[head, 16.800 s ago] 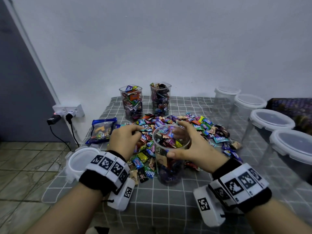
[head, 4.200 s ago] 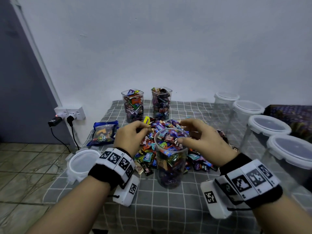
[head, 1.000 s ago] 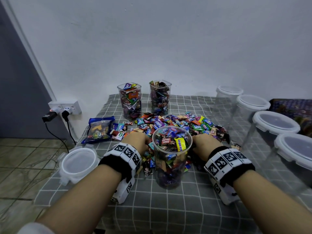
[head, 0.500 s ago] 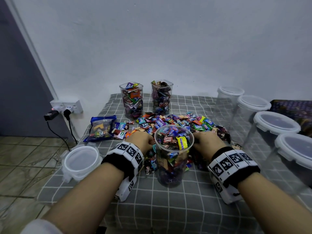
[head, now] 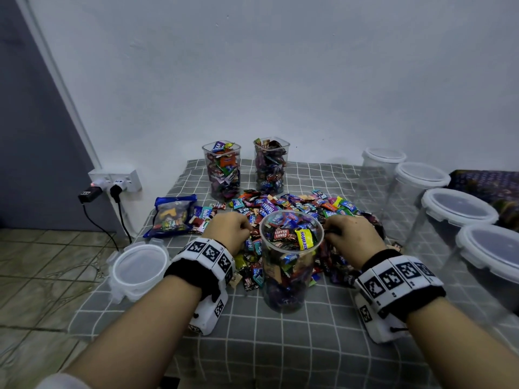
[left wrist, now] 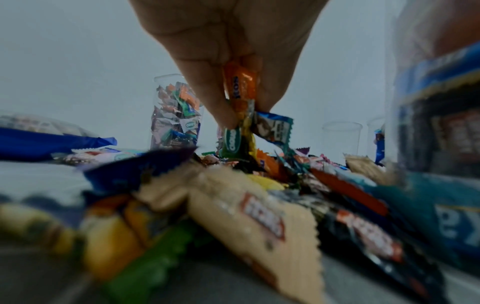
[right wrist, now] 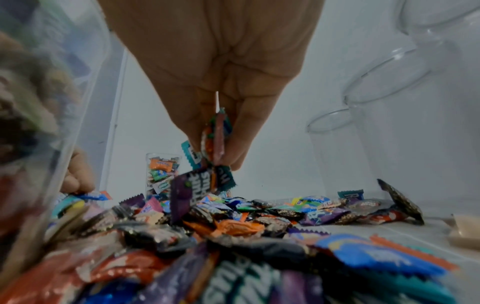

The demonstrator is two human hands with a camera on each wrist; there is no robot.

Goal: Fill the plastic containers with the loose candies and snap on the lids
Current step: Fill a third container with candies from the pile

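- A small bunch of wrapped candies [left wrist: 240, 96] is pinched in the left hand [head: 230, 230]; another [right wrist: 215, 144] in the right hand [head: 352, 234].
- The nearly full container [head: 290, 259] stands at frame centre, between them.
- Both bunches should be lifted clear of the pile [head: 295, 204], then released above the rim.

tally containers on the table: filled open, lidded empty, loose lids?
Open containers with candies: 3, namely front one, back left, back right
Lidded empty containers: 4 along the right, nearest
Loose lids: 1
Total: 8
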